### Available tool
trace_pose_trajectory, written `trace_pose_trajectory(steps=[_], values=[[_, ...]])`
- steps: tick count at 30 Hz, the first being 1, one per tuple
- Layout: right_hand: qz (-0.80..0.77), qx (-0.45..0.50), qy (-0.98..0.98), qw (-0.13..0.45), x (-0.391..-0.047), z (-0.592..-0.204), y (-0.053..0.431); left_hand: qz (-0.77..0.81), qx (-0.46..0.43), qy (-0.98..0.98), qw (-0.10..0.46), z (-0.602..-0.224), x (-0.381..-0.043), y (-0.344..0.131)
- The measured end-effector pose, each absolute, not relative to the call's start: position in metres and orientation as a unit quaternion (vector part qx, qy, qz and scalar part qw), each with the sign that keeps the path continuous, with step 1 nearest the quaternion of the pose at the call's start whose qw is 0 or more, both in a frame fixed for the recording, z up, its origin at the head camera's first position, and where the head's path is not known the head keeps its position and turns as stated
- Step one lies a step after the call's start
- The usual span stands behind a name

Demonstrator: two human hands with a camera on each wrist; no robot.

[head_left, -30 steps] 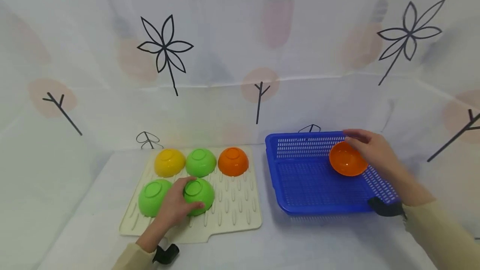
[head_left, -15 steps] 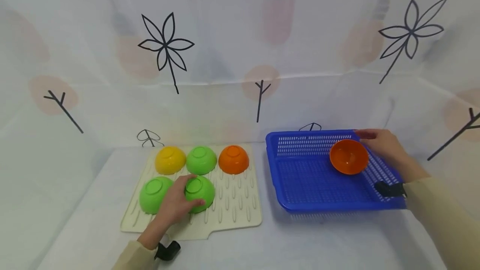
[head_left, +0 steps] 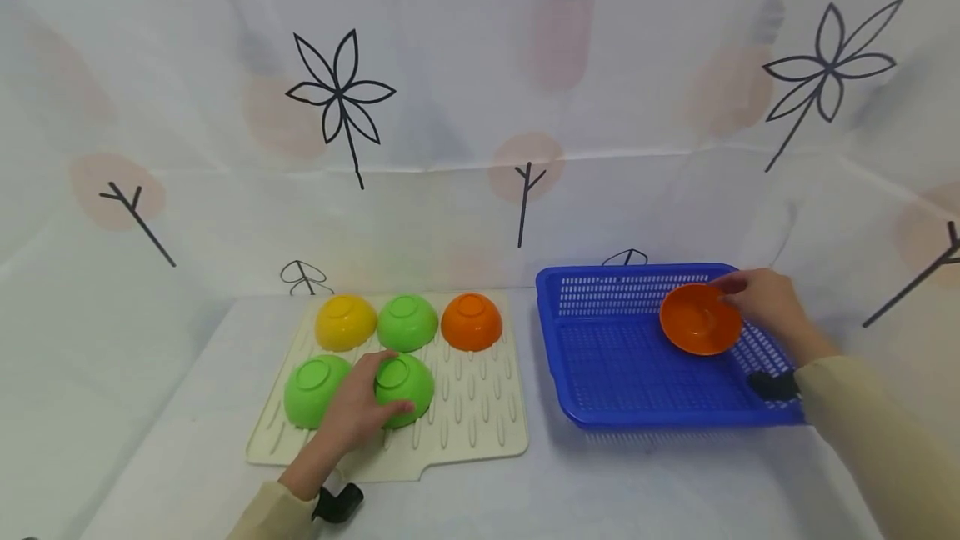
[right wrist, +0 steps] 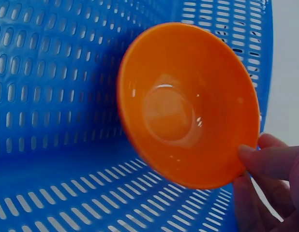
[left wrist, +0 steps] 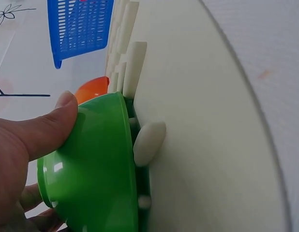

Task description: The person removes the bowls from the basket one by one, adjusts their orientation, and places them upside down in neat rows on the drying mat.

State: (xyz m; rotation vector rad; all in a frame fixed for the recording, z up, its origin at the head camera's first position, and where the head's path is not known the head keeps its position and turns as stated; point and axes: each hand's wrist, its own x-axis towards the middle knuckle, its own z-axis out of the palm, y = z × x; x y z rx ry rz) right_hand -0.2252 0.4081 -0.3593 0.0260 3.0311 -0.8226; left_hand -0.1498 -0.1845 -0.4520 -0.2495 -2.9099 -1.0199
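Observation:
On the cream ribbed drying mat (head_left: 480,440), my left hand (head_left: 360,407) grips an upside-down green bowl (head_left: 408,390). In the left wrist view the thumb lies on the wall of this green bowl (left wrist: 96,164), with fingers round its far side. Over in the blue basket (head_left: 622,419), my right hand (head_left: 768,302) pinches the rim of an orange bowl (head_left: 697,323). This orange bowl (right wrist: 188,106) faces mouth up and tilts in the basket's back right corner; the right thumb presses inside its rim, with fingers outside.
A second green bowl (head_left: 311,394) sits left of the gripped one. Behind stand a yellow bowl (head_left: 345,323), another green bowl (head_left: 407,323) and an orange bowl (head_left: 471,323), all upside down. A patterned white cloth (head_left: 450,107) hangs behind the table.
My right hand moved right to the basket's edge, then came back and took hold of the orange bowl's rim; the bowl tilts slightly more. The left hand keeps its grip on the green bowl.

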Motion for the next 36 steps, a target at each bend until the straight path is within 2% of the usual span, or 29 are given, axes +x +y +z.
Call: trace_pose_trajectory(steps=[23, 36], values=[[-0.203, 0.012, 0.979, -0.032, -0.223, -0.370, 0.402, -0.357, -0.086, -0.930, 0.012, -0.449, -0.149, -0.187], [-0.235, 0.051, 0.970, -0.038, -0.218, -0.362, 0.406, -0.386, -0.109, -0.916, -0.008, -0.448, -0.158, -0.189]])
